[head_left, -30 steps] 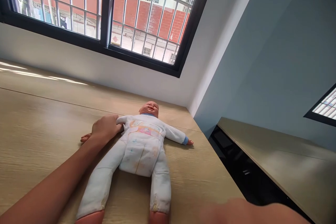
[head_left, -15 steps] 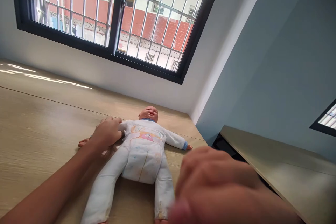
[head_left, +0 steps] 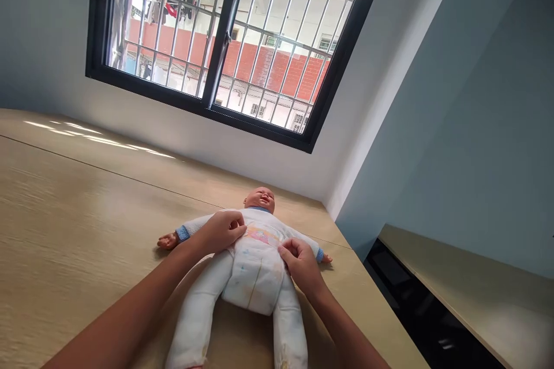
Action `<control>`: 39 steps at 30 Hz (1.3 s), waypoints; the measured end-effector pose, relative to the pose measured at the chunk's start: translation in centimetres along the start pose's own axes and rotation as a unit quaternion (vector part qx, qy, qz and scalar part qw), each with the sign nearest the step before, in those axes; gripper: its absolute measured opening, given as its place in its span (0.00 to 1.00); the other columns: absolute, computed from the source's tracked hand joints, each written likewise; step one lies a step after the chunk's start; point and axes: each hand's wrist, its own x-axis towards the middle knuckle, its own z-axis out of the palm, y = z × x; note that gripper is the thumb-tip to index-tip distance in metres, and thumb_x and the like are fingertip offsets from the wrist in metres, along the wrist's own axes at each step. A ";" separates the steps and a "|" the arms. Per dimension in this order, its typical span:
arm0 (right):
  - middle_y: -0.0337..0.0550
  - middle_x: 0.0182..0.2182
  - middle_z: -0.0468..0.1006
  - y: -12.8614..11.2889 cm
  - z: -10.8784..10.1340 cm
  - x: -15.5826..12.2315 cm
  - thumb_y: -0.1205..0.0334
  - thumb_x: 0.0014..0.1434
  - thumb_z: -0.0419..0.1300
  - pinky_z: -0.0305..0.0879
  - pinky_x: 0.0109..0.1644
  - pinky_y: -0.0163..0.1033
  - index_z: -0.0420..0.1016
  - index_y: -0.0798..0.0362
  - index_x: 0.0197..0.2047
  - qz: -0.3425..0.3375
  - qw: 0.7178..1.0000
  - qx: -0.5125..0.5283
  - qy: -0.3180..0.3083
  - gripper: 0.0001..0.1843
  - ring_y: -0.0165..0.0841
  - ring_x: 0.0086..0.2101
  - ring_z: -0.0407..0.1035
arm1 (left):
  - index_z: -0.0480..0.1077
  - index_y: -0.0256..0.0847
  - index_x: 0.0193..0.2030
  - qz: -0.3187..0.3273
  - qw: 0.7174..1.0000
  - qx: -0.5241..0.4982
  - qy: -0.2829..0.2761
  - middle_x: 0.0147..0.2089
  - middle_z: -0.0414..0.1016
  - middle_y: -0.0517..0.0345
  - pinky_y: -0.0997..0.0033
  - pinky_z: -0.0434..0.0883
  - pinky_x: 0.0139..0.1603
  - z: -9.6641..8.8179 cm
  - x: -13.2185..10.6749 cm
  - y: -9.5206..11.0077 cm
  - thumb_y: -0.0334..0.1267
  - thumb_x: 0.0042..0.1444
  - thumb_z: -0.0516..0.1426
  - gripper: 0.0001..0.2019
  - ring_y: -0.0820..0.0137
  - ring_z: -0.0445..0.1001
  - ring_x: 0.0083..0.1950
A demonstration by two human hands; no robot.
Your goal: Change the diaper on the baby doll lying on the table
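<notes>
A baby doll (head_left: 261,199) in a white suit with blue cuffs lies on its back on the wooden table, arms spread and legs towards me. Around its hips is a white diaper (head_left: 251,281) with a coloured print along the waistband. My left hand (head_left: 223,230) is closed at the left end of the waistband, thumb and fingertips pinching its edge. At the waistband's right side my right hand (head_left: 299,262) pinches the diaper's edge between thumb and curled fingers. The doll's feet run out of view at the bottom.
The wooden table (head_left: 86,202) reaches back to the wall beneath a barred window (head_left: 208,105). Its right edge runs close past the doll. Beyond a gap there, a second wooden surface (head_left: 467,277) with a black side stands by the blue-grey wall.
My right hand has come from the near right foreground to the diaper's right side. My left hand has moved from the doll's arm to the waistband. The view has shifted slightly.
</notes>
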 end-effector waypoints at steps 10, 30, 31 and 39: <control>0.30 0.22 0.57 0.4 0.7 -0.5 0.52 0.59 0.60 0.50 0.29 0.36 0.72 0.55 0.40 -0.007 1.000 0.028 -0.003 0.14 0.28 0.25 0.53 | 0.74 0.39 0.40 -0.010 0.998 -0.054 -0.043 0.25 0.63 0.66 0.74 0.55 0.28 0.1 0.1 -0.3 0.56 0.50 0.65 0.22 0.73 0.61 0.28; 0.30 0.19 0.62 -2.1 -1.2 -1.0 0.65 0.54 0.59 0.48 0.28 0.35 0.66 0.51 0.30 -0.085 0.978 -0.154 -0.109 0.04 0.27 0.23 0.55 | 0.72 0.41 0.33 0.111 0.987 -0.013 -0.116 0.29 0.68 0.62 0.74 0.60 0.32 -1.0 -1.2 1.1 0.30 0.44 0.55 0.08 0.72 0.63 0.31; 0.30 0.19 0.62 -2.2 -0.8 -1.0 0.65 0.54 0.58 0.47 0.28 0.35 0.64 0.51 0.28 -0.092 0.976 -0.182 -0.082 0.06 0.28 0.23 0.55 | 0.71 0.41 0.31 0.124 0.986 -0.004 -0.112 0.29 0.67 0.62 0.74 0.59 0.32 -0.9 -1.2 1.1 0.29 0.43 0.54 0.08 0.72 0.62 0.31; 0.32 0.22 0.63 -3.1 -2.8 -0.9 0.68 0.52 0.56 0.50 0.28 0.34 0.65 0.51 0.29 -0.074 0.977 -0.130 -0.150 0.03 0.28 0.25 0.56 | 0.69 0.40 0.33 0.092 0.984 -0.062 -0.139 0.30 0.66 0.63 0.74 0.59 0.32 -1.5 -1.5 1.0 0.31 0.46 0.55 0.06 0.72 0.61 0.32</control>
